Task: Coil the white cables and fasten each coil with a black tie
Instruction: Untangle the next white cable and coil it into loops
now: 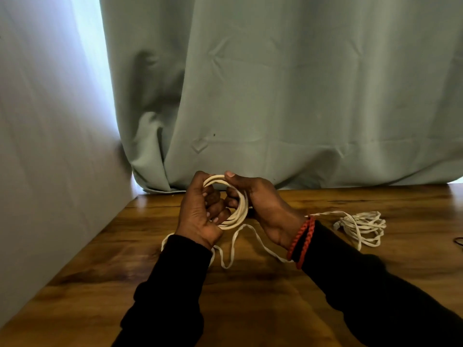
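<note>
Left hand (198, 216): fingers (216, 205) curled inward through the centre of the white cable coil (238, 211), gripping its left and lower turns against the palm; the fingertips show inside the ring. Right hand (260, 204): thumb on the top of the coil at its far edge, remaining fingers curled round the right side of the turns, so this hand also grips the coil. The coil is held upright between the two hands, above the table (250, 296), several turns lying close together. Loose cable (233, 246) leaves the bottom of the coil, drops to the table near the left wrist, loops toward the near side, then runs right and passes under the right wrist. A red braided band (300, 242) is wound twice round the right wrist; both forearms are in black sleeves (375, 291). Farther right on the table, well apart from the hands, lies an untidy pile of white cable (363, 226), with one strand running from it back toward the right hand. A small dark curved item (459, 241) shows at the right edge of the table; cannot tell what it is. Behind the table hangs a pale green curtain (275, 96); a pale wall (50, 146) stands at the left.
</note>
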